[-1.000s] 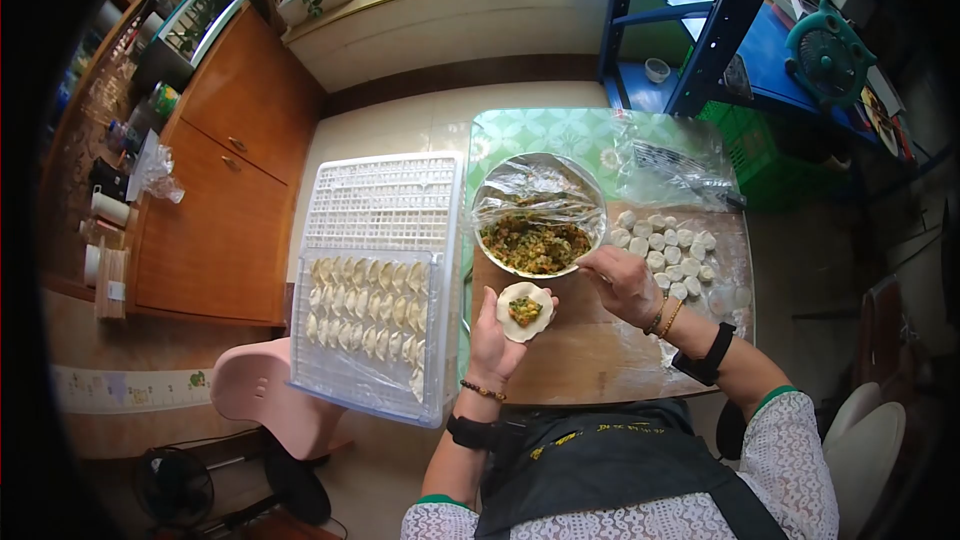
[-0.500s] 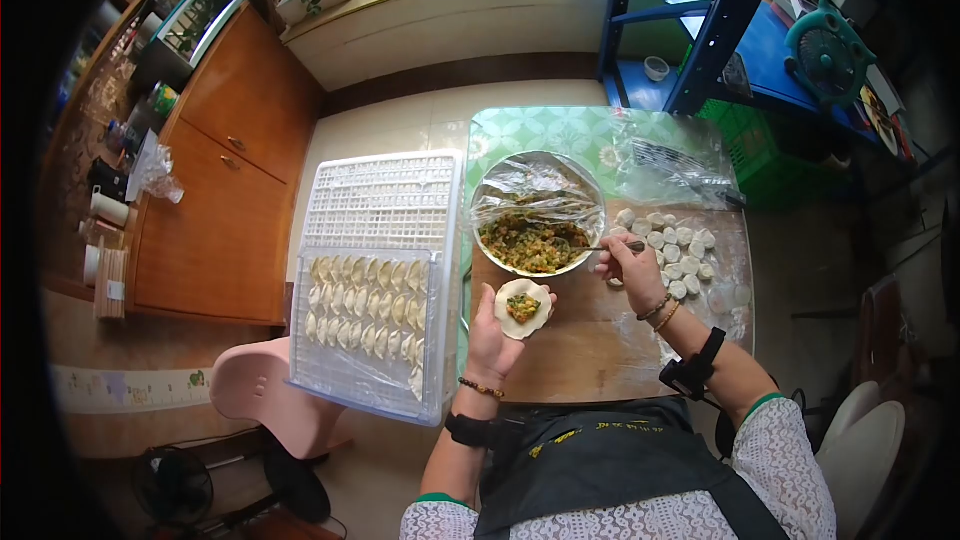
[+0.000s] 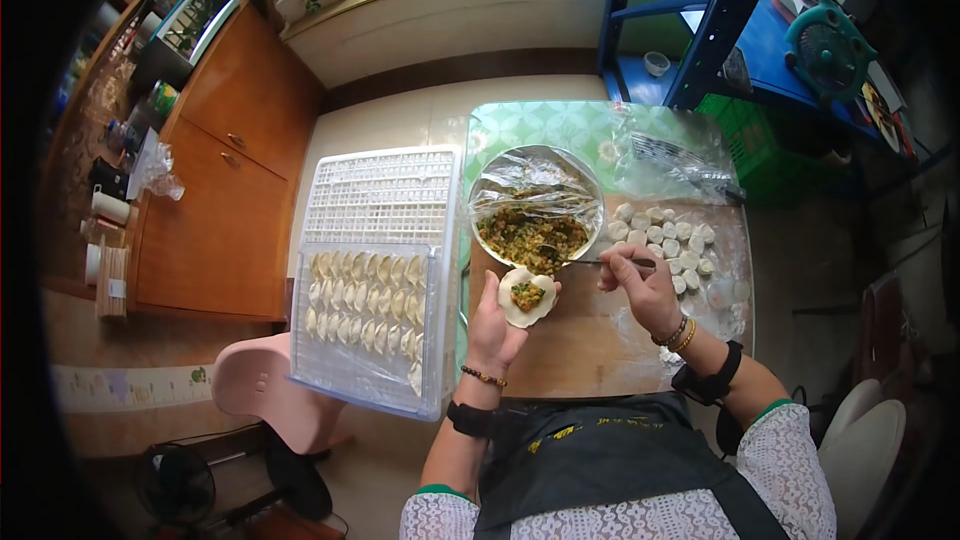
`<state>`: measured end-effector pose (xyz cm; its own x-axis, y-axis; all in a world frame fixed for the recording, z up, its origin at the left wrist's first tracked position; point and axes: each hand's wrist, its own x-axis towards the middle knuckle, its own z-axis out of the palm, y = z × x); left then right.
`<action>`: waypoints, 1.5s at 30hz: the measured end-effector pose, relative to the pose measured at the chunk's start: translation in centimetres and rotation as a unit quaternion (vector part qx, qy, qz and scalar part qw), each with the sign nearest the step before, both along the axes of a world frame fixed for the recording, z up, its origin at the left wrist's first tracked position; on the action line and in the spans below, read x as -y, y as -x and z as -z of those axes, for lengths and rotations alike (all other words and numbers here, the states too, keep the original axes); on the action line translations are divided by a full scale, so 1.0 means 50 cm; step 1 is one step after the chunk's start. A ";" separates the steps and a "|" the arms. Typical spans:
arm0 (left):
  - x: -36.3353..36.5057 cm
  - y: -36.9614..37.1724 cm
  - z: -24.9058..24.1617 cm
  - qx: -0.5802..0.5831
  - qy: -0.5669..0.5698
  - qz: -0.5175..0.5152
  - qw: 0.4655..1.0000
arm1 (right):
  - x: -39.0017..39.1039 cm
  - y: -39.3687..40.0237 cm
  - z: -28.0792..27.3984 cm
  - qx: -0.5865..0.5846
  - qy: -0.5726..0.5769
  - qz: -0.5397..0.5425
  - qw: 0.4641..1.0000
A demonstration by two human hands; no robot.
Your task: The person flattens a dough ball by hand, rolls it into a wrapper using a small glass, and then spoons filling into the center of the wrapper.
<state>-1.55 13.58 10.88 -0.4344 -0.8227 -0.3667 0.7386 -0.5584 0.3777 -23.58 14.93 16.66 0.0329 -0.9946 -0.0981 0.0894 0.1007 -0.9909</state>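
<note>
My left hand (image 3: 492,335) cradles a round dumpling wrapper (image 3: 541,314), with a small mound of green and orange filling (image 3: 526,295) at its middle. The thumb stands up along the wrapper's left side, and the fingers are mostly hidden underneath. In my right hand (image 3: 646,294) is a spoon (image 3: 582,262), gripped by its handle. The spoon's head lies at the near edge of the bowl (image 3: 600,208), with chopped filling on it, just above the wrapper. Plastic film (image 3: 535,175) covers the far half of the bowl.
Several pieces of dough (image 3: 672,248) lie on the wooden board (image 3: 570,360), right of the bowl. To the left, a white tray (image 3: 380,195) carries several rows of folded dumplings (image 3: 365,300). A plastic bag (image 3: 675,160) lies on the green tablecloth (image 3: 500,125). A pink chair (image 3: 255,380) stands beside the tray.
My right hand has moved down a little, and the spoon's head has come to the bowl's near edge with filling. The left hand has risen slightly toward the bowl with the wrapper.
</note>
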 end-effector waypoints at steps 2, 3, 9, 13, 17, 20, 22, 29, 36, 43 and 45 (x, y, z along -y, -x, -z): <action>0.001 0.003 -0.003 -0.011 0.004 -0.002 1.000 | -0.023 -0.014 -0.004 -0.025 0.057 -0.039 0.997; 0.000 0.004 -0.003 -0.017 0.007 -0.002 1.000 | -0.023 -0.018 -0.009 -0.104 0.152 -0.065 0.981; -0.008 -0.001 -0.001 -0.015 0.007 0.010 1.000 | -0.032 -0.034 -0.030 -0.279 0.362 -0.131 0.880; -0.010 -0.004 0.002 -0.014 0.010 0.009 1.000 | -0.038 -0.032 -0.033 -0.288 0.384 -0.120 0.869; -0.012 0.000 0.002 -0.025 0.009 0.012 1.000 | -0.047 -0.033 -0.032 -0.290 0.384 -0.133 0.866; -0.011 0.001 0.004 -0.027 0.011 0.013 0.999 | -0.046 -0.031 -0.033 -0.272 0.377 -0.115 0.878; -0.013 -0.002 0.008 -0.031 0.012 0.012 0.999 | -0.044 -0.028 -0.036 -0.262 0.369 -0.097 0.887; -0.021 0.000 0.004 -0.033 -0.006 0.012 0.999 | 0.032 0.001 -0.008 -0.368 0.377 -0.070 0.847; -0.054 0.001 0.000 -0.042 -0.039 0.022 0.998 | 0.097 0.002 0.074 -0.460 0.276 -0.169 0.827; -0.119 0.011 -0.018 -0.006 -0.054 0.033 0.998 | -0.035 0.051 0.056 -0.369 0.151 -0.008 0.917; -0.137 0.023 -0.005 -0.037 -0.047 0.049 0.997 | -0.098 0.053 0.079 -0.281 0.112 0.013 0.953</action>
<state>-2.69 20.42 11.12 -0.5398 -0.7386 -0.4039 0.7023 -0.6597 0.2676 -26.24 19.85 12.72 0.0121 -0.9924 0.1227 -0.4631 -0.1143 -0.8789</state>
